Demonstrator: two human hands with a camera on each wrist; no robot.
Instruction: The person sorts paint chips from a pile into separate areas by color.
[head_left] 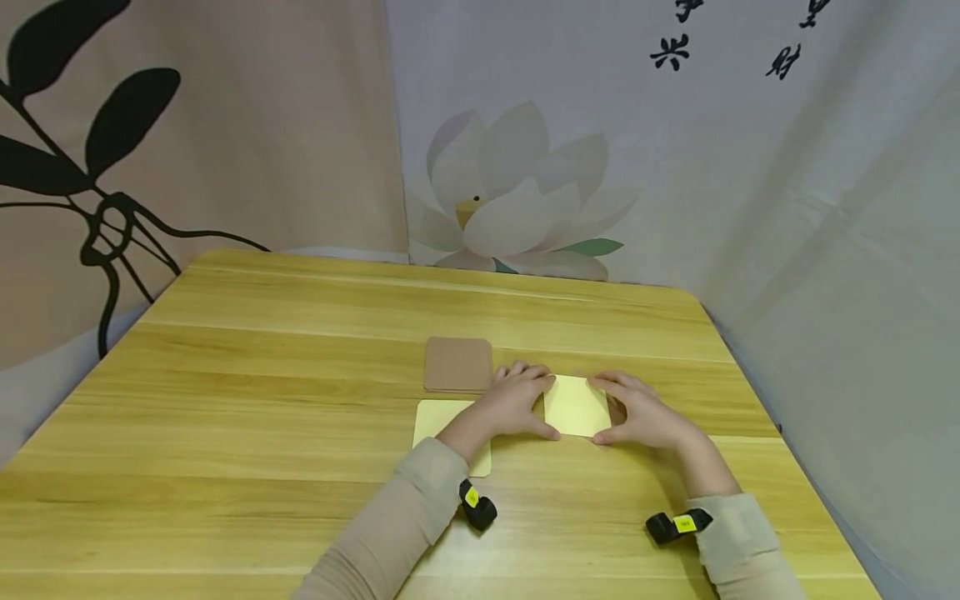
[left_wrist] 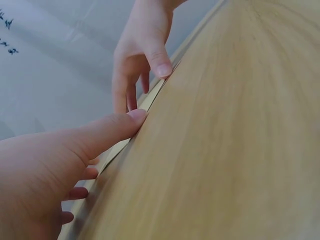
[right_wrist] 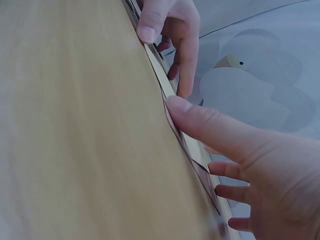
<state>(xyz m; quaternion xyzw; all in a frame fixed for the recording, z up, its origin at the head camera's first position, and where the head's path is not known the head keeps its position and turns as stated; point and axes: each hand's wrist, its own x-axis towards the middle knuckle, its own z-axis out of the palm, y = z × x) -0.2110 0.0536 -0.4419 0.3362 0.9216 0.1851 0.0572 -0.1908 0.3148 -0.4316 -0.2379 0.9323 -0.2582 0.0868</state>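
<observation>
A pale yellow square card (head_left: pixel 576 407) lies between the two hands, right of the table's middle. My left hand (head_left: pixel 513 406) grips its left side, thumb at the near corner and forefinger at the far corner. Opposite it, my right hand (head_left: pixel 643 415) holds the right side in the same way. Seen edge-on in the right wrist view, the card (right_wrist: pixel 157 65) slants close over the tabletop, with a thin brownish strip (right_wrist: pixel 202 177) below its edge. The other fingers of both hands reach past its far side.
Left of the hands sits a small stack of brown square cards (head_left: pixel 457 364) with rounded corners. Nearer, a second yellow card (head_left: pixel 435 419) is partly covered by the left wrist. Black wrist cameras hang at both sleeves. Printed curtains stand behind the wooden table (head_left: pixel 225 433).
</observation>
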